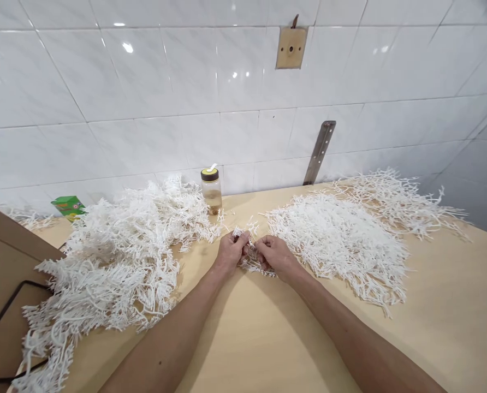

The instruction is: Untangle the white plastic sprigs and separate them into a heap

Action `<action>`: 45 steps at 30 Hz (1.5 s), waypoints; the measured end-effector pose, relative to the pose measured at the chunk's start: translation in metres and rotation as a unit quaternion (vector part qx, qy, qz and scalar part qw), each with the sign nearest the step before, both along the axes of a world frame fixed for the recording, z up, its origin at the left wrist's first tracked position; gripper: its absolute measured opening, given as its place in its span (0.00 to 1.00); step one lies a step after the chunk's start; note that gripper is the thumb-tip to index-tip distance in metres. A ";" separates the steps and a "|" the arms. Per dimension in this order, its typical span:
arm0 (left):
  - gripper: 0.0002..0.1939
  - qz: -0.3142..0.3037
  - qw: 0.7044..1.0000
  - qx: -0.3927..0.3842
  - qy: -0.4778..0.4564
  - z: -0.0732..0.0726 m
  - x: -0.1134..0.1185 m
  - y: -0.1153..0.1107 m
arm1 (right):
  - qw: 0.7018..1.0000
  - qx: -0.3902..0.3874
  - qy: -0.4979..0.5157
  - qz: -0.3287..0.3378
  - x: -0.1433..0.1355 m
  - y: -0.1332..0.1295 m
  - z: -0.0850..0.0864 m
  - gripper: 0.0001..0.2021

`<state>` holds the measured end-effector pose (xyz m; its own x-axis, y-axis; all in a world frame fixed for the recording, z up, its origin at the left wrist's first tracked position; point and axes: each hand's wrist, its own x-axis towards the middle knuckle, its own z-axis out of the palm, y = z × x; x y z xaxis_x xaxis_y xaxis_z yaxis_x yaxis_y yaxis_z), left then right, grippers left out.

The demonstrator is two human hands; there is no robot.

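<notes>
Between a tall, tangled heap of frilly white branching pieces (141, 229) on the left and a flatter heap of slender white twigs (333, 229) on the right, both bare hands close together, low over a pale wood-look tabletop (243, 344). Left hand (229, 256) narrowed to a pinch, with a thin, white, branching sprig (237, 232) showing above thumb and finger; held by the fingertips probably because of stems too fine for a full fist. Right hand (278, 256) just beside, fingers curled inward near the thumb; impossible to tell what, if anything, between them. Below and between the hands, a small white cluster of twigs (257, 267) on the tabletop. Heaps to either side, presumably for easy reach, with room left between for the forearms (178, 338). Upright near the white tiled wall (153, 71), a clear bottle with a dark, yellow-topped lid (211, 196), partly filled, likely kept back there away from knocks.
</notes>
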<state>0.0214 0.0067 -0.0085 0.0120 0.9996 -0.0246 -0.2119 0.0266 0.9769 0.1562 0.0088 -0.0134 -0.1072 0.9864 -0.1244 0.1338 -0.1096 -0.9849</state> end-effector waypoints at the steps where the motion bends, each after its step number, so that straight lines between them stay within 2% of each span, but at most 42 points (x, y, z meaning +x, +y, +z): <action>1: 0.23 0.001 1.000 -0.003 -0.004 0.000 0.000 0.001 | 1.000 -0.007 0.015 0.000 0.000 -0.002 0.003 0.06; 5: 0.22 0.005 1.000 -0.026 -0.014 0.000 -0.002 0.001 | 0.995 -0.024 0.097 -0.006 0.002 -0.006 0.014 0.11; 8: 0.22 0.006 0.999 -0.032 0.000 0.003 -0.002 0.001 | 0.992 -0.001 0.116 -0.049 0.013 -0.001 0.019 0.10; 11: 0.23 0.003 1.000 -0.018 0.003 0.005 -0.001 0.001 | 0.988 0.085 0.008 -0.132 0.030 0.005 0.024 0.09; 13: 0.23 0.002 1.000 -0.008 0.001 0.004 0.000 0.001 | 0.962 0.175 -0.105 -0.181 0.037 0.005 0.027 0.10; 14: 0.22 0.003 1.000 -0.005 0.002 0.004 0.000 0.002 | 0.947 0.216 -0.152 -0.183 0.037 0.004 0.028 0.11; 16: 0.22 0.007 1.000 -0.004 0.012 0.003 0.001 0.002 | 0.931 0.266 -0.211 -0.132 0.032 0.000 0.028 0.12; 18: 0.22 0.016 1.000 -0.002 0.025 0.003 0.003 0.002 | 0.934 0.259 -0.244 -0.045 0.022 -0.006 0.026 0.12; 20: 0.22 0.022 0.999 0.001 0.035 0.003 0.004 0.002 | 0.926 0.248 -0.285 -0.007 0.012 -0.011 0.022 0.09; 23: 0.21 0.023 0.999 0.012 0.048 0.004 0.006 0.002 | 0.918 0.248 -0.310 0.005 0.004 -0.014 0.019 0.07; 27: 0.20 0.037 0.997 0.024 0.069 0.004 0.007 0.003 | 0.907 0.247 -0.342 -0.008 0.006 -0.013 0.021 0.10; 33: 0.22 0.044 0.998 0.012 0.044 0.002 0.007 0.002 | 0.872 0.284 -0.399 0.021 0.001 -0.020 0.026 0.09; 36: 0.21 0.058 0.997 0.013 0.041 0.002 0.005 0.005 | 0.889 0.276 -0.360 0.063 -0.007 -0.032 0.030 0.09; 38: 0.22 0.091 0.995 0.007 0.048 0.003 0.002 0.007 | 0.905 0.277 -0.293 0.136 -0.012 -0.041 0.035 0.10; 40: 0.23 0.091 0.992 -0.005 0.086 0.005 -0.001 0.008 | 0.910 0.275 -0.248 0.186 -0.013 -0.045 0.041 0.12; 41: 0.22 0.081 0.992 0.003 0.092 0.005 -0.001 0.007 | 0.921 0.268 -0.229 0.168 -0.011 -0.044 0.044 0.11; 43: 0.21 0.064 0.994 0.029 0.083 0.006 -0.001 0.005 | 0.938 0.269 -0.199 0.091 0.001 -0.036 0.049 0.10; 45: 0.20 0.051 0.993 0.023 0.106 0.005 0.001 0.002 | 0.942 0.256 -0.213 -0.031 0.021 -0.020 0.049 0.09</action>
<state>0.0228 0.0088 -0.0039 -0.0899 0.9955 0.0309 -0.0010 -0.0311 0.9995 0.1777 -0.0116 0.0361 -0.0954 0.9319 0.3499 0.5384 0.3440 -0.7693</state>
